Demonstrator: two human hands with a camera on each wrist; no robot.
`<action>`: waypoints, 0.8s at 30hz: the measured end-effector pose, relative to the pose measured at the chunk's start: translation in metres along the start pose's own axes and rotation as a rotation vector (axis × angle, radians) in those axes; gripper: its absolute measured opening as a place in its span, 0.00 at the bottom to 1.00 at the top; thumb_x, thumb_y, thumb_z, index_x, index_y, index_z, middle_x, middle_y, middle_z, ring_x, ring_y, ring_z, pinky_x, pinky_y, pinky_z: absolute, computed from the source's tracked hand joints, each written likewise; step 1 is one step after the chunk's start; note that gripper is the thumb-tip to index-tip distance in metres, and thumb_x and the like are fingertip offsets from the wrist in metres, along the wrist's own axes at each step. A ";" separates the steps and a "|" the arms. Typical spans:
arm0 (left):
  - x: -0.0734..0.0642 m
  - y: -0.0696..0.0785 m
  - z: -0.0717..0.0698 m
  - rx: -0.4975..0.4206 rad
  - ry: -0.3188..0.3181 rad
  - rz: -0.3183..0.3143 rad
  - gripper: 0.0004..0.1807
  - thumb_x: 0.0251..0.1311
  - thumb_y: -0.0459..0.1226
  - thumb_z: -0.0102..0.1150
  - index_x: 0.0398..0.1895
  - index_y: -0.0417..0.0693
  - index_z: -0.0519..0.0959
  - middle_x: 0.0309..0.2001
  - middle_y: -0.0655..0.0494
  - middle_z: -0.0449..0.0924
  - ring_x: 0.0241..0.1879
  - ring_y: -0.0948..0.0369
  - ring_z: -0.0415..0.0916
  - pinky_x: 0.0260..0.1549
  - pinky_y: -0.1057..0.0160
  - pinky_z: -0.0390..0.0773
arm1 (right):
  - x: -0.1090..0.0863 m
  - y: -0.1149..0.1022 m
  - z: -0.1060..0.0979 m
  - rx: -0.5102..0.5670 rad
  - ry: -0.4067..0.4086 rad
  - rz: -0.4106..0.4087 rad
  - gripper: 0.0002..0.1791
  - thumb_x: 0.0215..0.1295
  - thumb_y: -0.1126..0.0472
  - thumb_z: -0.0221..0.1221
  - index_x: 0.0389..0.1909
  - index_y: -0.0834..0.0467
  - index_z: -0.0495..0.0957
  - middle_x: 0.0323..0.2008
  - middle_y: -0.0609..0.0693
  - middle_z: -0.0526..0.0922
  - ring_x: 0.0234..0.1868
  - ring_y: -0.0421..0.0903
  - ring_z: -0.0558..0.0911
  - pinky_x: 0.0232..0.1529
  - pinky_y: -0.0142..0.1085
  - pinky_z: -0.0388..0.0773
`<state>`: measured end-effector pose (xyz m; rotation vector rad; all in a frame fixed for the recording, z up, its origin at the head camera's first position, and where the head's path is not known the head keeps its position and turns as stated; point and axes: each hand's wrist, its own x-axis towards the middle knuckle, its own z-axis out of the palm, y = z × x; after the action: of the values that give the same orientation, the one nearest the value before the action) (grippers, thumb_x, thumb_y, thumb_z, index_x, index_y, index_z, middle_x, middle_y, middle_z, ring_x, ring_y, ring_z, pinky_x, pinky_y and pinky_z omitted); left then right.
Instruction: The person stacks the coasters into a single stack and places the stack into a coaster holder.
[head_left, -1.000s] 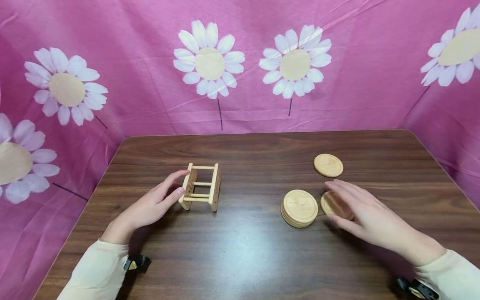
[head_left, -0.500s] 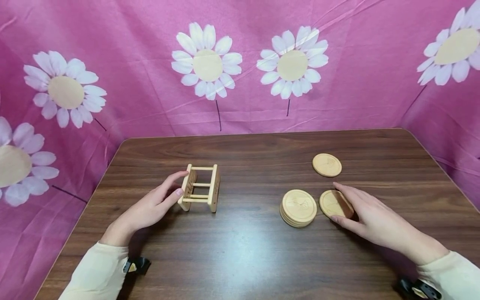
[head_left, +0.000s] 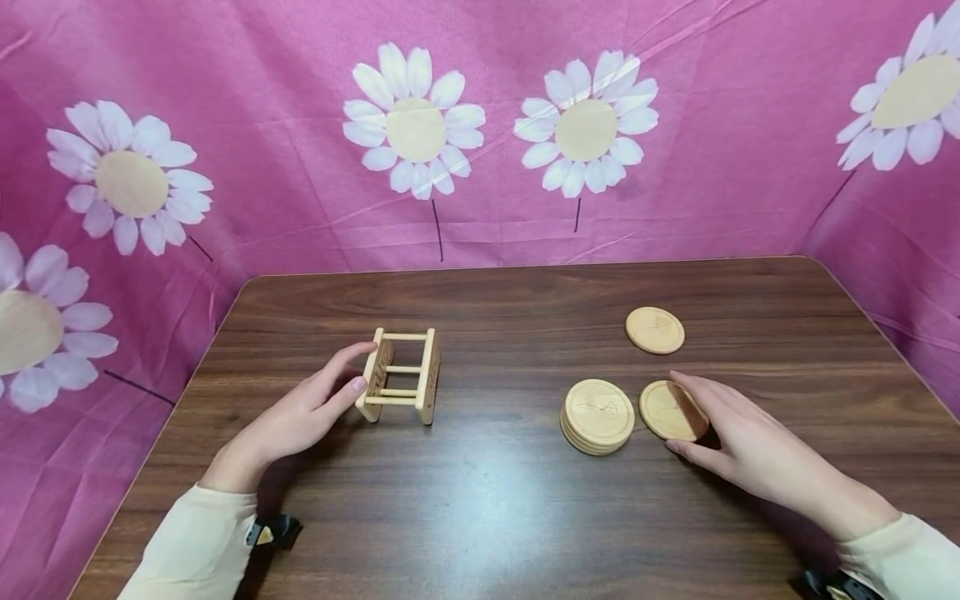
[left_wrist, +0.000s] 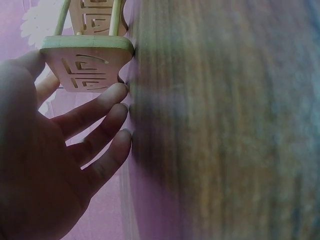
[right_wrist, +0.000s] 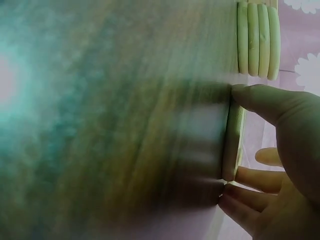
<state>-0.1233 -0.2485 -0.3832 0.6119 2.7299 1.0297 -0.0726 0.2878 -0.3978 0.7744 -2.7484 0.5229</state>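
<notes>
- Coaster in hand: a round wooden coaster (head_left: 663, 408) lies flat on the brown wood-grain table (head_left: 465, 517), nearer the right edge than the left and well in from the far edge.
- Right grip: the right hand (head_left: 757, 454) spans the coaster, thumb and fingertips at opposite parts of the rim, the gap about filled by the disc.
- Handling: it looks light and stiff, probably hard to break; the smooth face may slide, so the rim seems the best hold.
- Coaster stack (head_left: 598, 417): just beside that coaster, towards the left edge; likely to shear if nudged, so better taken low with fingers on both sides.
- Far coaster (head_left: 655, 330): lies alone, closer to the far edge, its rim free all round.
- Wooden rack (head_left: 403, 375): stands nearer the left edge, fretwork panels joined by dowels; probably light and rigid, with the dowels and thin cut-outs its weaker parts. The solid panel rims look the safer hold.
- Left grip: the left hand (head_left: 296, 412) touches the rack's left panel, fingers loose and spread, not wrapped round it.
</notes>
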 end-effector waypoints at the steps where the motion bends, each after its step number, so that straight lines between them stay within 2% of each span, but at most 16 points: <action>1: 0.000 0.000 0.000 0.000 0.000 -0.001 0.27 0.73 0.48 0.42 0.72 0.73 0.52 0.54 0.57 0.76 0.53 0.60 0.73 0.54 0.47 0.69 | 0.000 0.000 0.000 0.003 0.002 0.002 0.47 0.44 0.56 0.75 0.66 0.62 0.64 0.57 0.57 0.75 0.58 0.55 0.72 0.63 0.16 0.42; 10: 0.000 0.000 0.000 -0.004 0.005 0.003 0.26 0.73 0.48 0.42 0.72 0.72 0.53 0.51 0.56 0.77 0.51 0.60 0.75 0.52 0.48 0.71 | 0.000 0.000 0.001 0.012 0.026 0.004 0.46 0.42 0.57 0.75 0.65 0.63 0.66 0.54 0.56 0.76 0.56 0.52 0.73 0.63 0.14 0.44; 24: 0.000 0.000 0.001 -0.008 0.002 -0.001 0.26 0.73 0.48 0.42 0.72 0.72 0.53 0.51 0.55 0.77 0.52 0.60 0.75 0.52 0.47 0.71 | 0.000 0.001 -0.001 0.020 0.040 0.041 0.48 0.38 0.56 0.77 0.64 0.62 0.67 0.50 0.53 0.78 0.52 0.48 0.75 0.58 0.11 0.45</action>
<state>-0.1230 -0.2477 -0.3837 0.6081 2.7260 1.0411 -0.0726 0.2889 -0.3974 0.7058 -2.7318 0.5690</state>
